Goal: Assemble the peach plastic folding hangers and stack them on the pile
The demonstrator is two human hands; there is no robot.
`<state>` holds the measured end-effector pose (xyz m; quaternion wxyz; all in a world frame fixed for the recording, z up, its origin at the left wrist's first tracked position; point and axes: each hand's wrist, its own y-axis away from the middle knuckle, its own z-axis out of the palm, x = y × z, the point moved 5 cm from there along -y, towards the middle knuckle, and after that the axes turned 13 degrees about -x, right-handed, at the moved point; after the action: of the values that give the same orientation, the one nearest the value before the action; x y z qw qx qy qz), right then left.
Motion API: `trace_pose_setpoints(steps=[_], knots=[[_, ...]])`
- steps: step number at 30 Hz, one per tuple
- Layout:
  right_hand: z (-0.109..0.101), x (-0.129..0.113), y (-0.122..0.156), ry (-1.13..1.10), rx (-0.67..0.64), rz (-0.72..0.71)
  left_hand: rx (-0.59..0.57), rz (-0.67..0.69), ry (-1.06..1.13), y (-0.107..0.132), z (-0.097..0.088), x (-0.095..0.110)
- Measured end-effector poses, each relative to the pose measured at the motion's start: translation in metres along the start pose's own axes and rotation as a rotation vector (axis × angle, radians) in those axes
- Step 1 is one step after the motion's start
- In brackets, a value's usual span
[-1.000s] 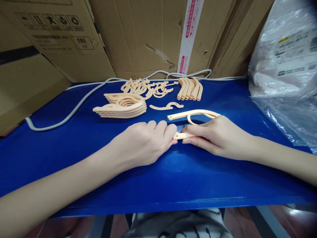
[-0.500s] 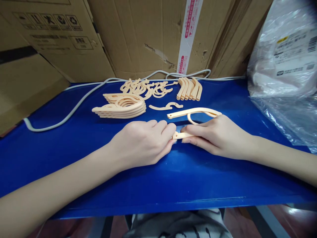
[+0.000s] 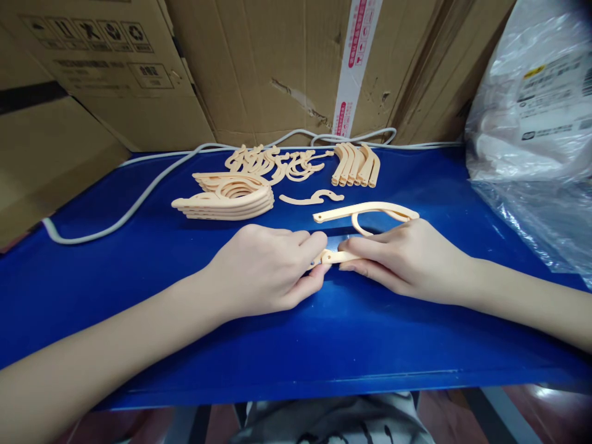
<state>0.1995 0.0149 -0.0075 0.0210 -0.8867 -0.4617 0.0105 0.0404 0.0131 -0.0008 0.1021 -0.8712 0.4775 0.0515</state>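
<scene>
My right hand (image 3: 407, 262) pinches a cream plastic hanger arm (image 3: 341, 256), whose end with a small hole points left. Closed at that end, my left hand (image 3: 272, 268) grips a second cream piece (image 3: 314, 264), mostly hidden by the fingers; the two pieces touch near the hole. Just behind my right hand a partly joined folding hanger (image 3: 365, 209) lies with its curved hook part below its arm; I cannot tell whether it touches the hand. A loose hanger hook piece (image 3: 312, 198) lies farther back.
A stack of folded hangers (image 3: 226, 200) is at left. Behind it are several loose hook pieces (image 3: 259, 161), with a row of hanger arms (image 3: 355, 165) to their right. A white cable (image 3: 152, 185), cardboard boxes (image 3: 277, 68) and a clear plastic bag (image 3: 531, 123) border the blue table (image 3: 324, 351).
My left fingers have shifted slightly left and turned, so more of the joint between the two held pieces shows. My right hand keeps its grip, and the view has shifted a little.
</scene>
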Motion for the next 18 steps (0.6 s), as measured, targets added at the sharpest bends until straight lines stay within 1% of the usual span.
trace_pose_setpoints(steps=[7,13,18], knots=[[0.0005,0.0001,0.0008,-0.002,0.002,-0.001,-0.03,-0.002,0.024,0.0014,0.0001,-0.0009],[0.0025,0.0006,0.0012,-0.012,-0.012,0.011,-0.026,0.0,0.062,-0.0002,0.0003,-0.0009],[0.0024,0.0011,0.0014,-0.015,-0.022,0.007,0.044,-0.002,0.084,0.0014,0.0041,-0.0003]])
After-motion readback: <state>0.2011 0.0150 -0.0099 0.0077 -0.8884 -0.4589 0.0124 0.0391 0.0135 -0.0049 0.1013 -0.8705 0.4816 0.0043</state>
